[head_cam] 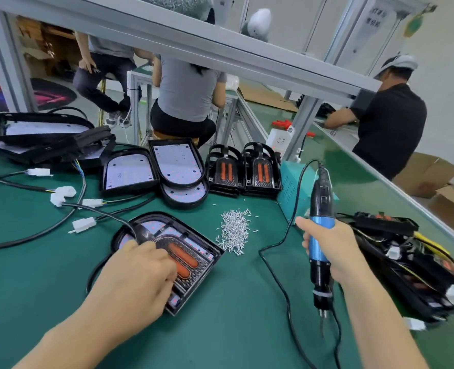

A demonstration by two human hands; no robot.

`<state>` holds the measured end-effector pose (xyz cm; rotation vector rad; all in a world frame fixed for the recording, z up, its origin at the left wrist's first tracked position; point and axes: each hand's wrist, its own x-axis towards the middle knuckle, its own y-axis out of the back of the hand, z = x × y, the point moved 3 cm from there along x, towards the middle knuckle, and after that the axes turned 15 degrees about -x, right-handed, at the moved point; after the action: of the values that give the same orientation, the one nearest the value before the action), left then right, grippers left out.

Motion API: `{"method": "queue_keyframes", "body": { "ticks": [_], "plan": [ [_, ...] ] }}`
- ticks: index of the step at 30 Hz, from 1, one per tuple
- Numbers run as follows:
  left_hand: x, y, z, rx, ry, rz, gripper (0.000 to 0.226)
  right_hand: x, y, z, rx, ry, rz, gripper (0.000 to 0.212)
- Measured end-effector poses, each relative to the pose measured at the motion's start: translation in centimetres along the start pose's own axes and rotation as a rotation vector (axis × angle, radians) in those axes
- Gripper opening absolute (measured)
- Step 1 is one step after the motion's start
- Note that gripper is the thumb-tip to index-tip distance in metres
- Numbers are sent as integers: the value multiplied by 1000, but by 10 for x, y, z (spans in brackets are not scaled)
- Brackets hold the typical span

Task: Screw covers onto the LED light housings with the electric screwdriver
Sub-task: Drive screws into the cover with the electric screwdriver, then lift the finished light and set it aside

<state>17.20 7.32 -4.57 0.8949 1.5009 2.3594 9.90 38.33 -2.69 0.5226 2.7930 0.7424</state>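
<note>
Head view shows us at a green bench [234, 302], with the housing [151, 230] lying flat just in front of our left hand [135, 275]. A black cover [194, 259] with orange lenses sits inside its rim, and our left hand presses down on that cover, fingers curled loosely over the lens area and closed on nothing that we can see. Our right hand [332, 251] is wrapped firmly around the blue grip of the screwdriver [320, 235], which hangs bit-down, well clear of the housing and off to its right, its cord looping across the bench. A pile of screws [235, 231] lies between housing and driver, near the housing's far right corner. We judge the housing to be stiff moulded plastic, light enough to skate on the mat when the driver pushes, so a flat palm on the cover's raised middle is the sensible hold, keeping fingers away from the corner screw holes. The lenses look smooth and likely to scuff, and the white board beneath is best left untouched. The screws are tiny and will roll, so we would pick one up on the bit or pinch it singly. More bare housings [130, 174] and a stack of covers [243, 171] wait at the back, and finished-looking units [407, 262] lie at the right, so much of the batch seems left to do.
</note>
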Motion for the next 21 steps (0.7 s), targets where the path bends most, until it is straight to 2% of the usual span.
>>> {"method": "queue_keyframes", "body": {
  "ticks": [8, 12, 15, 18, 21],
  "plan": [
    [-7, 3, -8, -17, 5, 37, 19, 26, -7, 24, -205, -75, 11, 27],
    [-9, 4, -11, -111, 79, 108, 25, 42, -16, 32, -699, -88, 0, 47],
    [-12, 10, -21, -231, 205, 248, 22, 53, -25, 38, -907, -77, -24, 55],
    [-20, 12, -41, -332, 403, 425, 8, 61, -31, 41, -998, -58, -6, 54],
    [-26, 7, -58, -418, 581, 469, 20, 65, -34, 39, -1057, -45, 18, 52]
  ]
}}
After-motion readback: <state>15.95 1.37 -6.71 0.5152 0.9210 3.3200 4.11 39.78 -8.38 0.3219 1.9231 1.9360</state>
